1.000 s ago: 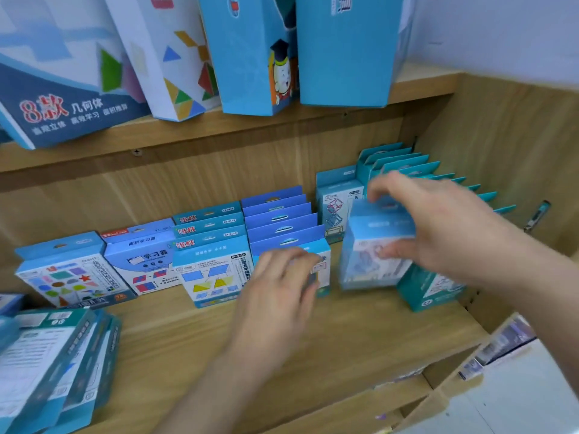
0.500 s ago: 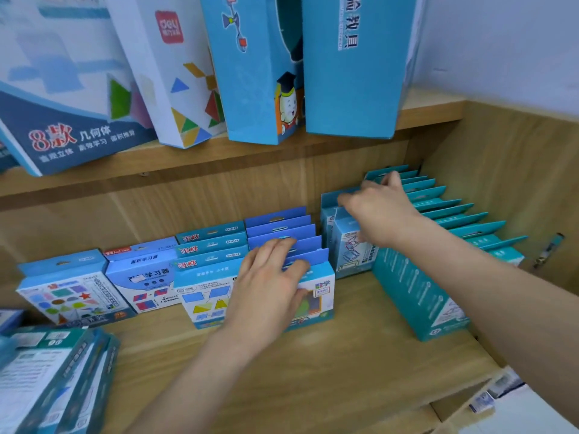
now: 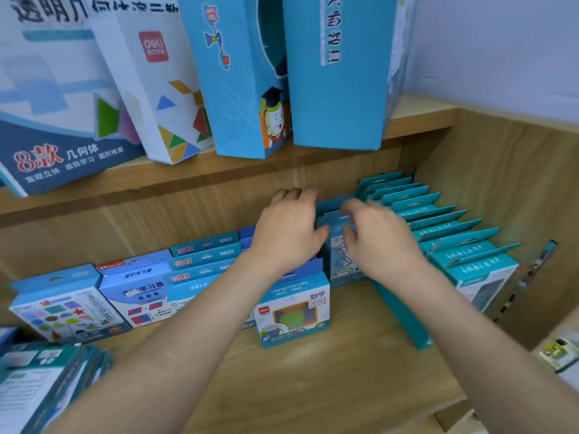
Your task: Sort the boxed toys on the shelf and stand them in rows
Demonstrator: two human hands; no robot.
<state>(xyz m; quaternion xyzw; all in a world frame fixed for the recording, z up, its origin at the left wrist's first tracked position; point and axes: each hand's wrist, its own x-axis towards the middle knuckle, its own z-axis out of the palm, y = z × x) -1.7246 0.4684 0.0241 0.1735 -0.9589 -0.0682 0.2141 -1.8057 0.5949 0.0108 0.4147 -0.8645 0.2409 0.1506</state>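
My left hand [image 3: 286, 233] has moved up beside my right hand [image 3: 376, 236]: the small box [image 3: 340, 261] now stands just left of the teal row [image 3: 454, 242], placed. Right fingers pinch its top; left's grip I cannot tell.

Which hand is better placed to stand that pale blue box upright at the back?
Right, probably. The right hand curls fingers and thumb round the pale blue cardboard box; the left hand rests on the dark blue boxes beside it.

bright even light, motion-blurred hands [image 3: 332, 233], bowed wide-angle edges
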